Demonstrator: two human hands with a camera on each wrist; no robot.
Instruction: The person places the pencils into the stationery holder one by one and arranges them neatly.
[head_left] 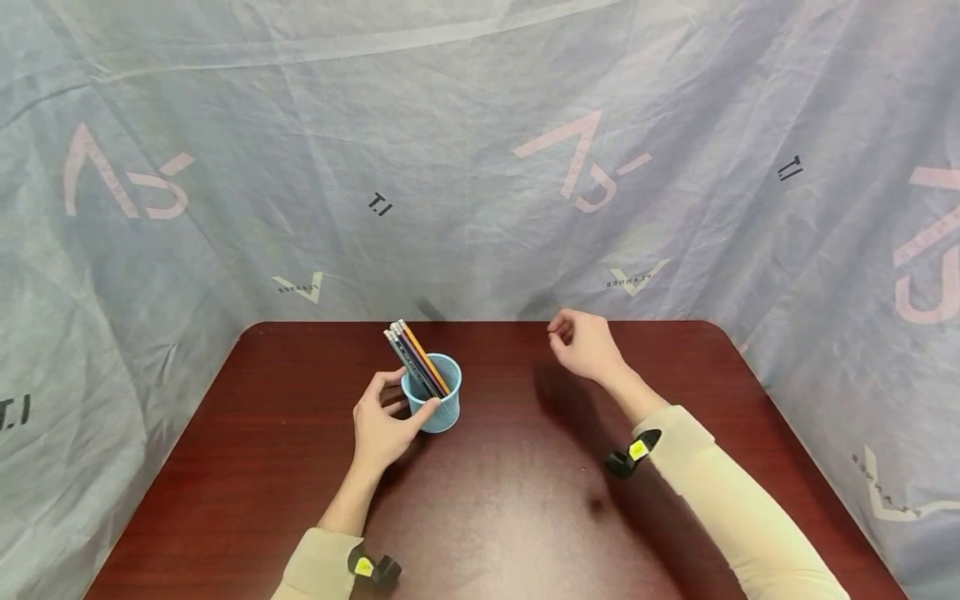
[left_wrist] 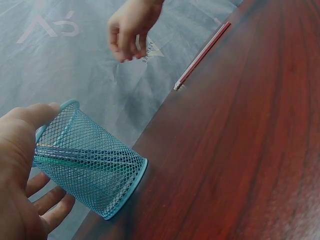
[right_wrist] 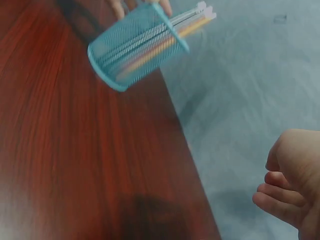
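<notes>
A light-blue mesh pencil cup (head_left: 442,411) stands left of the table's middle, several pencils (head_left: 417,358) leaning in it with their eraser ends up and to the left. My left hand (head_left: 382,425) holds the cup from its left side, thumb at the near rim and fingers at the far side. Whether its base touches the table, I cannot tell. Over the back right of the table hovers my right hand (head_left: 587,343), fingers loosely curled and holding nothing. In the left wrist view, a red pencil (left_wrist: 202,56) lies by the table's edge, below the right hand (left_wrist: 131,31).
The dark red wooden table (head_left: 495,517) ends at a straight back edge with rounded corners. Grey printed cloth (head_left: 465,167) hangs behind it and along both sides. Each sleeve carries a small black wrist camera (head_left: 633,452).
</notes>
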